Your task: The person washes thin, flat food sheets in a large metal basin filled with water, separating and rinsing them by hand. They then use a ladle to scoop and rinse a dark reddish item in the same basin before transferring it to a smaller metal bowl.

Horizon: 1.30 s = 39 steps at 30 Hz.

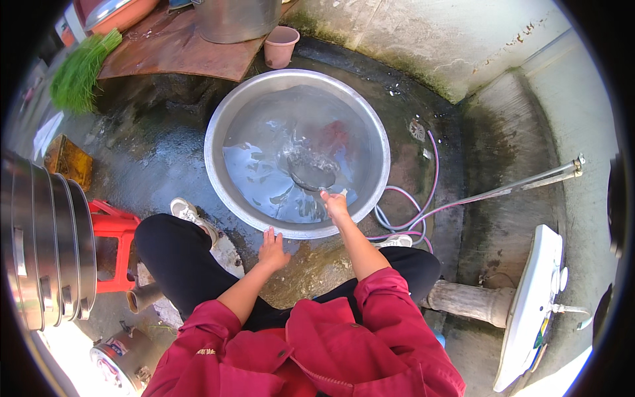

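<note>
A wide round metal basin (218, 183) of water stands on the wet floor between my knees. My right hand (336, 204) reaches over its near rim and grips the near end of a dark, round scoop or bowl (313, 173). Water ripples and splashes around this vessel, which is partly under the surface; its exact shape is hard to tell. A blurred reddish patch (336, 133) shows in the water farther back. With its fingers apart, my left hand (273, 252) rests at the basin's near rim, holding nothing.
A pink-striped hose (421, 218) coils right of the basin. Behind stand a pink bucket (281, 48) and a board (183, 49) bearing a large metal pot (238, 20). To the left are a red plastic stool (113, 226) and stacked metal pots (49, 248). A white washbasin (531, 307) lies right.
</note>
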Each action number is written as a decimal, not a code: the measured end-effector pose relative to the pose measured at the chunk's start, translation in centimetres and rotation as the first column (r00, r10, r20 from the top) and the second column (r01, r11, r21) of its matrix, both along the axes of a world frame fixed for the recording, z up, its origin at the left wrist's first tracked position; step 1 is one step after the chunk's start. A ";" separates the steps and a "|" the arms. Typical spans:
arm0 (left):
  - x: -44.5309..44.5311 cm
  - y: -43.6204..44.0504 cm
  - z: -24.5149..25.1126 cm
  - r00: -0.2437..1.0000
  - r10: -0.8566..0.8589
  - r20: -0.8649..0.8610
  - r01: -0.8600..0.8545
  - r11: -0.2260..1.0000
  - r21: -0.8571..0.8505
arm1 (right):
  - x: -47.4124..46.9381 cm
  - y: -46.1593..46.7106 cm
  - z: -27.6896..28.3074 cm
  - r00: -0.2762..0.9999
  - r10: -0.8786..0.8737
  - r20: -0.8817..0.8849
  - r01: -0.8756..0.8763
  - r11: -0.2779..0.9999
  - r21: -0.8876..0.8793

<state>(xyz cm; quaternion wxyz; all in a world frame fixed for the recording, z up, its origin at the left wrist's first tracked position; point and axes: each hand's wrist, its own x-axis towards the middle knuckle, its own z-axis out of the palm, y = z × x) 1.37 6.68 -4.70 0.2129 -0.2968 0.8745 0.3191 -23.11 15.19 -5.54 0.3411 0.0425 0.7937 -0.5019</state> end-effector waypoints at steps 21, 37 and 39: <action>-0.6 1.1 -0.3 0.997 0.005 -0.072 0.000 0.998 0.068 | -13.9 -2.0 18.6 0.841 0.174 0.512 0.368 0.510 -0.777; -0.7 1.3 0.0 0.995 0.033 -0.094 -0.018 0.988 0.151 | 0.2 3.2 10.0 0.868 0.496 0.028 -0.477 0.817 0.324; -0.4 1.1 -0.6 0.995 0.036 -0.095 -0.023 0.991 0.133 | 1.2 2.4 8.9 0.827 0.560 -0.053 -0.466 0.735 0.492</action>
